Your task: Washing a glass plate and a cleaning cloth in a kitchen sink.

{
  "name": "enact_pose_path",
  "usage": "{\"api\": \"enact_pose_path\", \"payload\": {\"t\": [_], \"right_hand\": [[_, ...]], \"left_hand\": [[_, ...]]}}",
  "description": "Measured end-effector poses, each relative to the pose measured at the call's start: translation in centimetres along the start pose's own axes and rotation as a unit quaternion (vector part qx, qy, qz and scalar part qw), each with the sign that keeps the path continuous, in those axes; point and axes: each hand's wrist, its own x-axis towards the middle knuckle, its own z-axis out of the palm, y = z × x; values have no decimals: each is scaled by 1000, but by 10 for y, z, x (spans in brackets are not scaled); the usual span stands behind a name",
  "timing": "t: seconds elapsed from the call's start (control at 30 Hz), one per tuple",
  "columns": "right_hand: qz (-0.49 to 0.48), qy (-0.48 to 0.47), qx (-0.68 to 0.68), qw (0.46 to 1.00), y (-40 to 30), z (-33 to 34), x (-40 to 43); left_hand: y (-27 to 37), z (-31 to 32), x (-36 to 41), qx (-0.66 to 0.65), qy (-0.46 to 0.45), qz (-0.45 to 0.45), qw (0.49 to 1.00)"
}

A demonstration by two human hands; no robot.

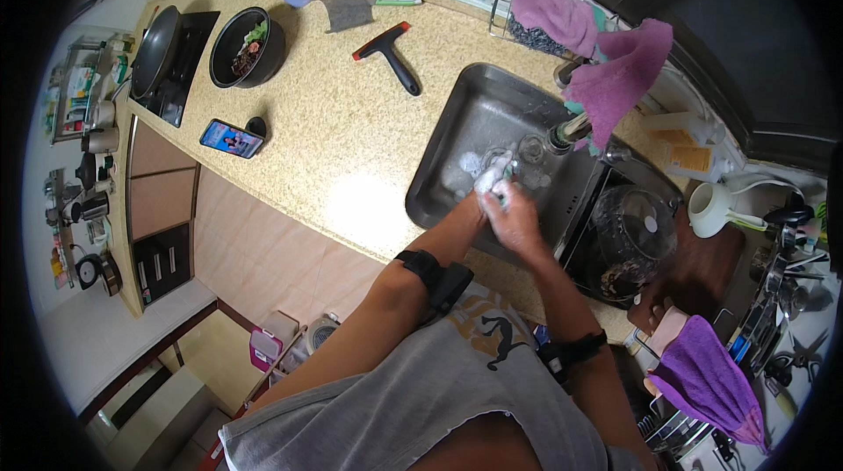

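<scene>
My left hand (489, 178) is low over the stainless-steel sink (440, 135), coated in white suds. Whether its fingers hold anything is hidden by foam and by my other hand. Pressed against it, my right hand (516, 217) grips a soapy, greenish scrubbing cloth (504, 192). Just beyond the fingers, a clear round glass piece (497, 156) sits among clumps of foam on the sink floor. Beside that stands a small clear glass (531, 149). A bundle-like brush (568, 132) leans near the sink's right wall.
A black-handled squeegee (393, 59), a phone (230, 138) and a black pot (247, 49) with food scraps occupy the counter leftward. Pink cloths (616, 79) drape over the faucet area. To the right are a large clear bowl (632, 227) and a wooden board (708, 260).
</scene>
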Motion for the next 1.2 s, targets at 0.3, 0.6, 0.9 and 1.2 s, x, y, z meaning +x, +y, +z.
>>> {"api": "enact_pose_path", "payload": {"t": [0.3, 0.6, 0.9, 1.2], "right_hand": [[152, 181, -175, 956, 80, -3, 44], [144, 204, -143, 958, 122, -6, 50], [108, 201, -161, 960, 87, -10, 51], [169, 199, -118, 958, 89, -15, 53]], "left_hand": [[-20, 30, -4, 46, -43, -21, 998], [-45, 88, 1, -17, 94, 15, 995], [-36, 71, -12, 61, -17, 68, 996], [-38, 99, -22, 18, 51, 69, 996]]}}
